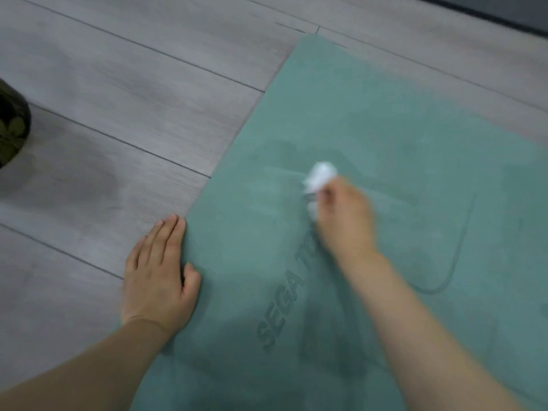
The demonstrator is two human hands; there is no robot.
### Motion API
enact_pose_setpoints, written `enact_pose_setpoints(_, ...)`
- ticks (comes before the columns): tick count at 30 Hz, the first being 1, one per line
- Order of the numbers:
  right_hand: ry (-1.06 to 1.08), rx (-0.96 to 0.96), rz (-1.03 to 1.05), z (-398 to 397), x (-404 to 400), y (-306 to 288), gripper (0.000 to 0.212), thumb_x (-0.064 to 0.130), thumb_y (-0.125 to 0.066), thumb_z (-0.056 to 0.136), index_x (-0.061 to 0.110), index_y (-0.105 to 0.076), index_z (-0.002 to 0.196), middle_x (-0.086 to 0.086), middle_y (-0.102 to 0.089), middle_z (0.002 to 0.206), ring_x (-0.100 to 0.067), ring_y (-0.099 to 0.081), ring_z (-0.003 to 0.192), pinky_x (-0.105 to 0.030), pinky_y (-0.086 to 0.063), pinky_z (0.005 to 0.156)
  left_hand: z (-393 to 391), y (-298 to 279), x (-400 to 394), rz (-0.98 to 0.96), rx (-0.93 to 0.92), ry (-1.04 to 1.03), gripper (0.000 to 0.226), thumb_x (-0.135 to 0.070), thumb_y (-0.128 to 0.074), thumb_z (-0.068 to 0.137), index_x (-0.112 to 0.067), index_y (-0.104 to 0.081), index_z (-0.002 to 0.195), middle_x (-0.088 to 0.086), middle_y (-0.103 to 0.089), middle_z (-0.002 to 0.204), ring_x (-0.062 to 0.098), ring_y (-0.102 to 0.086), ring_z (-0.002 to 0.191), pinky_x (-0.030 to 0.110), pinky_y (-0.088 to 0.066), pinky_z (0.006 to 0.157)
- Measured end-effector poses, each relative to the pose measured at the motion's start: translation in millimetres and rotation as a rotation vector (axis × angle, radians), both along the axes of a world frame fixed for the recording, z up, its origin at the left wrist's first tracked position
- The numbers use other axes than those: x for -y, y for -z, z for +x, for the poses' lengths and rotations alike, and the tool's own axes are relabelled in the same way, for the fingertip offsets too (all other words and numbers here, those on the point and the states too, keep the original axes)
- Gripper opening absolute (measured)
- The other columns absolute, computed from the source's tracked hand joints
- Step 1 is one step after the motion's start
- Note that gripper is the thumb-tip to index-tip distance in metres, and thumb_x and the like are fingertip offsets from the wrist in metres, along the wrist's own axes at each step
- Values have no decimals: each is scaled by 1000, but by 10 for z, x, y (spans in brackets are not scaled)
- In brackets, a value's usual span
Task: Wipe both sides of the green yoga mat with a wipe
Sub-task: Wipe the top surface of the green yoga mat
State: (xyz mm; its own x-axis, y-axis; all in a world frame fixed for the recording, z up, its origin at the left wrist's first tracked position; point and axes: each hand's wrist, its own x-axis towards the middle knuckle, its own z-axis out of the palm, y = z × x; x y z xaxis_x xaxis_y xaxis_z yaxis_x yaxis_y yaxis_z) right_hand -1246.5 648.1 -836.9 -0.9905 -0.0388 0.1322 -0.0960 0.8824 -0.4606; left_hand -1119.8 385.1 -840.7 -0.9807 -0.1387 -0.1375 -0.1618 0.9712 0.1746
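The green yoga mat [370, 123] lies flat on the floor and fills the right half of the view, with embossed lettering and a curved line on its upper face. My right hand [345, 216] is blurred over the mat's middle and grips a crumpled white wipe [320, 175] that touches the mat. Pale streaks run left of the wipe. My left hand [158, 277] lies flat with straight fingers on the floor at the mat's left edge, its thumb on the mat.
Grey wood-look floor planks [118, 99] spread to the left and behind the mat. A dark rounded object with a leaf pattern [12, 126] stands at the far left edge. A dark strip [489, 10] runs along the top right.
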Motion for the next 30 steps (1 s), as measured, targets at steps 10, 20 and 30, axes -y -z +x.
enact_pose_setpoints(10, -401, -45, 151, -1826, 254, -7, 23, 21, -50, 89, 6, -56, 106, -26, -63, 99, -44, -58, 90, -45, -42, 71, -17, -32, 9, 34, 20, 5, 72, -35, -35, 84, -8, -36, 151, 10, -37, 156, 28, -32, 143, 35, -13, 120)
enact_pose_setpoints(20, -1470, 75, -16, -512, 529, -91, 20, 10, -74, 67, 11, -58, 80, -9, -59, 64, -30, -55, 59, -32, -38, 52, -39, -75, -14, 46, 41, 18, 70, -36, -35, 86, -6, -36, 150, 12, -37, 155, 33, -34, 141, 51, -26, 113)
enact_pose_setpoints(30, -19, -6, 129, -2966, -41, -24, 29, 21, -41, 91, 6, -51, 114, -16, -61, 117, -36, -54, 108, -39, -39, 83, -26, 63, 29, 117, -19, -1, 70, -35, -38, 84, -8, -39, 149, 8, -33, 158, 35, -33, 144, 66, -30, 109)
